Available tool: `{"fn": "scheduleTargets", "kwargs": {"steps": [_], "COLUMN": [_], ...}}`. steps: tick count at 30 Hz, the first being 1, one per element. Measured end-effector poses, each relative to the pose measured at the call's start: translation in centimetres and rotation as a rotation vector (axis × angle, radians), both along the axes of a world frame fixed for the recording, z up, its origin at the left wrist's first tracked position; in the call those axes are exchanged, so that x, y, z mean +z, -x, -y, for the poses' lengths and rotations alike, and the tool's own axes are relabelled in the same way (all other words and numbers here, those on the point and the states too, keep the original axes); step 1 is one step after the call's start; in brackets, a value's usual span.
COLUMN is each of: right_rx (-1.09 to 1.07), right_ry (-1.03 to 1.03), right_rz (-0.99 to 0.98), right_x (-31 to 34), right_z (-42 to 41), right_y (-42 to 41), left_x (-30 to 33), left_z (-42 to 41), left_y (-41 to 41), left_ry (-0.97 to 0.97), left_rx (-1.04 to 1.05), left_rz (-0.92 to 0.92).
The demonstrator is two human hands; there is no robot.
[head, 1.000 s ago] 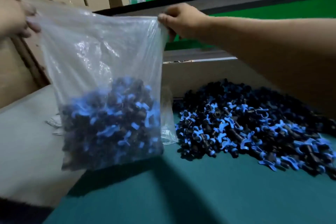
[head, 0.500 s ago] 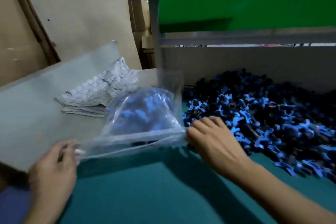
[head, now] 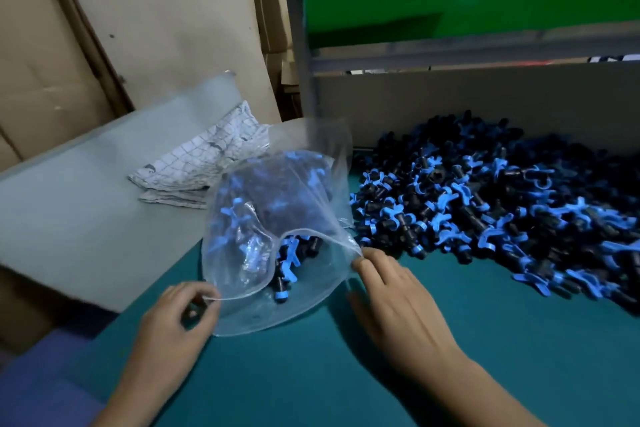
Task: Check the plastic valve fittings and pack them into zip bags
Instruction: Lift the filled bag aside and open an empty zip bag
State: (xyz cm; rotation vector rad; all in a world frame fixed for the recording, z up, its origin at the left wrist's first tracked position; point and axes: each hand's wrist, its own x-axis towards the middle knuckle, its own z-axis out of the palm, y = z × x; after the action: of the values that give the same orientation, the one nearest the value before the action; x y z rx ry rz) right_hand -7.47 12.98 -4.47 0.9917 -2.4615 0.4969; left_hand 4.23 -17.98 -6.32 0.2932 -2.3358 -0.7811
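Fingers of left hand pinch one mouth corner of one zip bag; right hand pinches the other corner. Bag lies on green table, mouth gaping, part-filled with valve fittings. One loose heap right, uncountable.

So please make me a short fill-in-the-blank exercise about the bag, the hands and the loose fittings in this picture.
1. The clear bag lies on the table with its mouth ____.
2. The left hand and the right hand each ____ one end of the bag's mouth.
3. The loose pile of fittings lies to the ____ of the bag.
4. The fittings are black and ____.

Missing words: open; pinch; right; blue
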Motion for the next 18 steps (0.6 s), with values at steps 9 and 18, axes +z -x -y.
{"fn": "scheduleTargets", "kwargs": {"steps": [9, 18], "right_rx": [0.023, 0.223], "right_ry": [0.243, -0.109], "right_rz": [-0.315, -0.076], "right_x": [-2.3, -2.4], "right_z": [5.3, 7.0], "right_y": [-3.9, -3.2], "left_x": [-0.9, -1.9], "left_z": [0.0, 2.7], "left_y": [2.1, -2.6], "left_ry": [-0.038, -0.111], "left_rx": [0.093, 0.394], "left_rz": [-0.029, -0.092]}}
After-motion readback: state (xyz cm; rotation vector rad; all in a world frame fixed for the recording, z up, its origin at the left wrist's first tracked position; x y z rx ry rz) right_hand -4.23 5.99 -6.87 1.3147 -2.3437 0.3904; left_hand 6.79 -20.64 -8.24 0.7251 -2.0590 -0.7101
